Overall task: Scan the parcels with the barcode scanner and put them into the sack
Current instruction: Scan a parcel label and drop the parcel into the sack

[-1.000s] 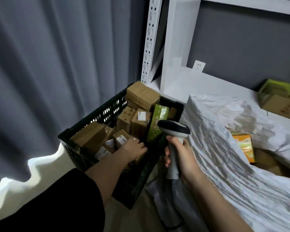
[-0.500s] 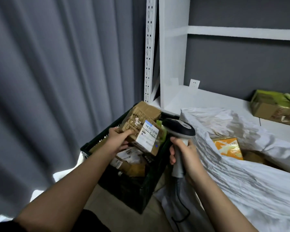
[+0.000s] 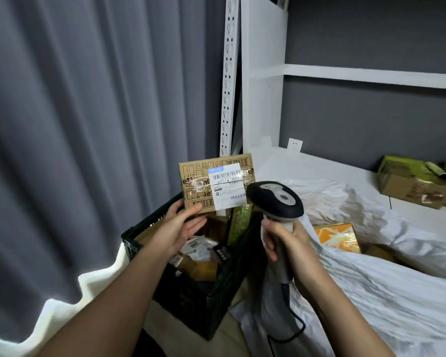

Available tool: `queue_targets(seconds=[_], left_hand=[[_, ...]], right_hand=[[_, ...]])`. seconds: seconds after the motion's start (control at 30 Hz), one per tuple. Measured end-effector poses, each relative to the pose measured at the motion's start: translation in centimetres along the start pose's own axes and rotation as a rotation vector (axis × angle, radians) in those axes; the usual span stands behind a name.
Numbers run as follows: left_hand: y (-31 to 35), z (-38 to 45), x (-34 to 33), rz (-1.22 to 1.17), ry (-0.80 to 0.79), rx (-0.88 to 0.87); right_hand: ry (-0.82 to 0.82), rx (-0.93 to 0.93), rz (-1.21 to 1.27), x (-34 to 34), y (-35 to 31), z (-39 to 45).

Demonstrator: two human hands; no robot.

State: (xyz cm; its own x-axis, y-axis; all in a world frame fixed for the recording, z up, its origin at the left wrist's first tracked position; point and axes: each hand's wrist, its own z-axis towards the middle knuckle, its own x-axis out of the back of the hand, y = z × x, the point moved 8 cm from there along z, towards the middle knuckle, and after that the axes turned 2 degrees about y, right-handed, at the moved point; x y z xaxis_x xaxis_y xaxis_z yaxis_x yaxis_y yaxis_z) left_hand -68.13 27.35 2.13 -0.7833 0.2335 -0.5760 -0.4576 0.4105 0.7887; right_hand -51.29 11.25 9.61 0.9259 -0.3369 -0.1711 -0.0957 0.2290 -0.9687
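Parcel (image 3: pixel 206 186) is pinched above the crate (image 3: pixel 191 300) by the left hand (image 3: pixel 180 228), scanner (image 3: pixel 276 199) beside it clasped in the right hand (image 3: pixel 283 240).

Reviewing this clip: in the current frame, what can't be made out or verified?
Head view only:
- Label print on the held parcel: too small and glared by tape.
- Scanner window: faces away, so no beam visible.
- Left hand fingers behind the parcel: hidden by it.
- Crate contents: dark, partly hidden by the parcel and left hand.
- Sack interior: hidden by its folds.
- Right hand trigger finger: unclear.
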Motion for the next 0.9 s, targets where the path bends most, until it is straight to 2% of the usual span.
queue_targets(seconds=[0.27, 0.57, 0.9], left_hand=[[-0.2, 1.5, 0.4, 0.043, 0.052, -0.032], [-0.2, 1.7, 0.8, 0.038, 0.091, -0.029], [-0.1, 1.5, 1.0, 0.037, 0.107, -0.028]], right_hand=[[0.032, -0.085, 0.022, -0.9, 1.8, -0.2], [0.002, -0.054, -0.047, -1.3, 1.3, -0.5], [0.039, -0.057, -0.111, -1.2, 1.0, -0.8]])
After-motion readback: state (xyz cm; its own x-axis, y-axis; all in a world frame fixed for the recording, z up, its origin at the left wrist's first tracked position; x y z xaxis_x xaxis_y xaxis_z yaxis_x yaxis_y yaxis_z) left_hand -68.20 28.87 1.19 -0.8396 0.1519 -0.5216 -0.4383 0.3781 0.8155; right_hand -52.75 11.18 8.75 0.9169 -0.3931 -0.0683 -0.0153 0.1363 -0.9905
